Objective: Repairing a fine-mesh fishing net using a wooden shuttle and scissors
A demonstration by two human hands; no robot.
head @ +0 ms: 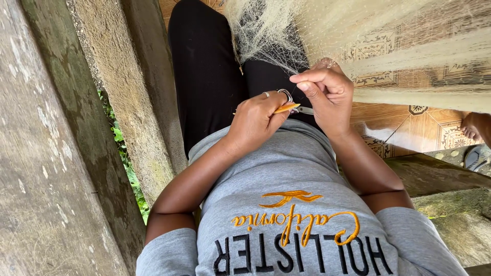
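My left hand (pixel 254 120), with rings on two fingers, is closed around a thin orange netting needle (pixel 287 108) whose tip points toward my right hand. The fingers of my right hand (pixel 326 93) pinch a few strands of a fine pale fishing net (pixel 276 36) just above the needle tip. The net drapes over my lap in black trousers (pixel 204 66) and spreads away over the floor to the right. Both hands nearly touch, above the hem of my grey shirt (pixel 286 168).
Rough concrete posts (pixel 56 153) stand close on the left, with green plants (pixel 123 153) in the gap. A patterned tan tile floor (pixel 409 117) lies under the net. Another person's foot (pixel 478 127) and a sandal (pixel 473 156) are at the right edge.
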